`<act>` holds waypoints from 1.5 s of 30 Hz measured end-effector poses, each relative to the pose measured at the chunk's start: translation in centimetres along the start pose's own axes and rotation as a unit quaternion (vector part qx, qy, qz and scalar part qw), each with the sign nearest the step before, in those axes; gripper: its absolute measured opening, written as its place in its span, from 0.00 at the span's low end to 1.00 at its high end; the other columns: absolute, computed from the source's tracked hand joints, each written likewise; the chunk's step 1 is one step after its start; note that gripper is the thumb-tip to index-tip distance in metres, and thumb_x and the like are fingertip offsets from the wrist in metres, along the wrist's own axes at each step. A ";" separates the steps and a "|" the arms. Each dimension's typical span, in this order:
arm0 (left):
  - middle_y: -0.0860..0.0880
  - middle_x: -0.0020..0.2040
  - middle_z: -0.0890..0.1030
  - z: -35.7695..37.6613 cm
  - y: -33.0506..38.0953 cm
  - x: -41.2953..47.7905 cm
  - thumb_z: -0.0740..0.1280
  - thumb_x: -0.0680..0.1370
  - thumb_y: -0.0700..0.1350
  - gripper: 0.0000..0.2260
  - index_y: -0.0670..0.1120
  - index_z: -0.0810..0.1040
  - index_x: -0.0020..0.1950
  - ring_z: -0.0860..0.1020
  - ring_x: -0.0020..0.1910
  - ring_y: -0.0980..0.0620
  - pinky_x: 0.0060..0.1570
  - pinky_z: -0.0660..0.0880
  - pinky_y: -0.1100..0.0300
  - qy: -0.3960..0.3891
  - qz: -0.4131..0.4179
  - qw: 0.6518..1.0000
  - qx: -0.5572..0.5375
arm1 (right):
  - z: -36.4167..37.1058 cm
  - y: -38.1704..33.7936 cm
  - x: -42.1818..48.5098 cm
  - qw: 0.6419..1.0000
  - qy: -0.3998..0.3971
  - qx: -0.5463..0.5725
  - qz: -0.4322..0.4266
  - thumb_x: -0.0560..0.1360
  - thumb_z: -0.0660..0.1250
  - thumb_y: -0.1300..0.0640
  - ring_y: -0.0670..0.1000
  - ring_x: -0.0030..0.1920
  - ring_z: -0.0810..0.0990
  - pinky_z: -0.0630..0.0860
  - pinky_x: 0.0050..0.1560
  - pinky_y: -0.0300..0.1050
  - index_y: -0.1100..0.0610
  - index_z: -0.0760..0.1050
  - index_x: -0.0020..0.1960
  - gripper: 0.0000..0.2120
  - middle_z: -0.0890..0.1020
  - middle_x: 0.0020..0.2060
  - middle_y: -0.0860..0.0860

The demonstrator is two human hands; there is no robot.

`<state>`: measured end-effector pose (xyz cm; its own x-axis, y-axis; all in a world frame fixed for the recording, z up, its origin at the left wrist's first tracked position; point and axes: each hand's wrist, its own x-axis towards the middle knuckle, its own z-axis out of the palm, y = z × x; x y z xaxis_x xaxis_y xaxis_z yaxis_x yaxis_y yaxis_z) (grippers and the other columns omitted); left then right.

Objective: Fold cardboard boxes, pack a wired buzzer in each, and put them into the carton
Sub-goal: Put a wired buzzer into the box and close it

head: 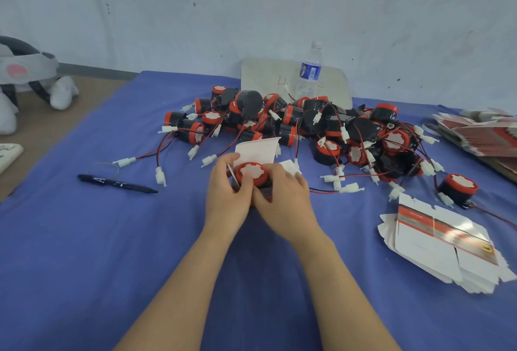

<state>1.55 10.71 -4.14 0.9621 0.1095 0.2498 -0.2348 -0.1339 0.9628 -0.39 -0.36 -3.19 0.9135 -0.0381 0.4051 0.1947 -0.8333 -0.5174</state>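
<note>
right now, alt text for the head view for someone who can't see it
The person's left hand and right hand hold a small cardboard box on a blue tablecloth, a red-capped wired buzzer in its open top. Behind lies a heap of wired buzzers and a water bottle; flat box blanks right, a black pen left.

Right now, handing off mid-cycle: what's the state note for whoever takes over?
Left hand and right hand: fingers of both grip one folded box, top flap open, with a buzzer sitting in its mouth.
Pile of loose buzzers lies behind it; stack of flat boxes at right.
Done: this box folded, buzzer partly in.
Left: seat buzzer, close flap, put in carton (not in view), repeat for the pile.
</note>
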 end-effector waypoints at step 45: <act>0.56 0.51 0.79 0.0 -0.1 0.4 0.66 0.77 0.42 0.14 0.56 0.70 0.59 0.78 0.50 0.58 0.39 0.73 0.66 -0.080 -0.098 0.992 -0.007 | -3.7 0.8 0.8 0.851 0.111 0.492 0.148 0.78 0.66 0.62 0.47 0.45 0.85 0.79 0.46 0.35 0.58 0.80 0.48 0.05 0.86 0.40 0.50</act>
<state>1.94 10.77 -4.12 0.9989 -0.0254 0.0401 -0.0427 -0.1121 0.9928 -0.82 -3.13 -0.53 0.9057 -0.3599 0.2241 0.2732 0.0910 -0.9577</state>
